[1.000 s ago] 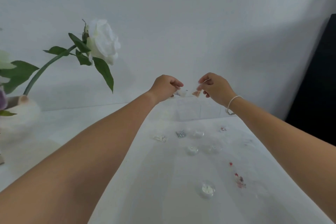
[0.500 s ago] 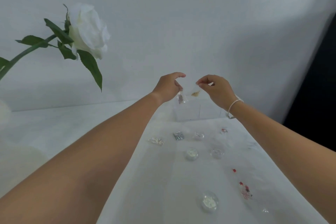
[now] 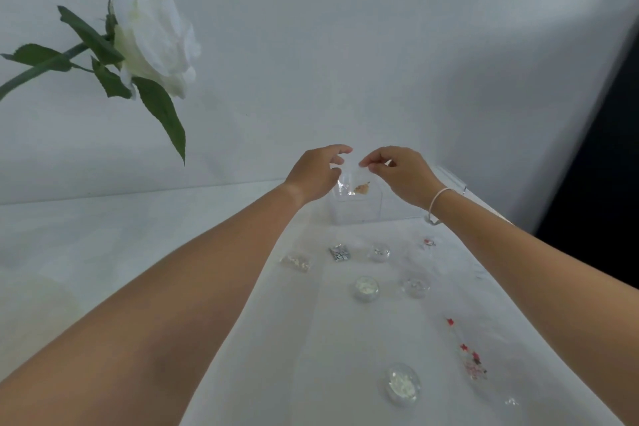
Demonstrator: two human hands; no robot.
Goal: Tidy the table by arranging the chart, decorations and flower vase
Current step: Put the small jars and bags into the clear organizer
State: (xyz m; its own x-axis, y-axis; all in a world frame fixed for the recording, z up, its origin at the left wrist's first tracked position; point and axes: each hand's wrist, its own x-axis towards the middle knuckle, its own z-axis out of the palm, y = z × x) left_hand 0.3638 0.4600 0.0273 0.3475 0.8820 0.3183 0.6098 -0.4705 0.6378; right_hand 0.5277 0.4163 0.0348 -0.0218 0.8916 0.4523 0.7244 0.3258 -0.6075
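My left hand (image 3: 316,175) and my right hand (image 3: 401,169) are raised together over a clear plastic box (image 3: 359,211) at the far end of the white chart sheet (image 3: 304,356). Between their fingertips hangs a small clear packet (image 3: 359,187) with gold flakes inside. My right thumb and finger pinch its top edge, and my left thumb touches its left side. Small decorations lie on the sheet: round clear pots (image 3: 366,288), a silver glitter packet (image 3: 340,252) and a packet of red stars (image 3: 472,361). A white rose (image 3: 155,41) leans in from the left; its vase is out of view.
Another round pot (image 3: 403,384) sits near the front of the sheet, and a pale packet (image 3: 295,262) lies beside my left forearm. A white wall stands close behind the table. A dark panel (image 3: 608,149) borders the right side.
The view has shifted, so the rose sits higher left and the vase is gone from sight. My hands have dropped slightly toward the clear box, and my left fingers have loosened.
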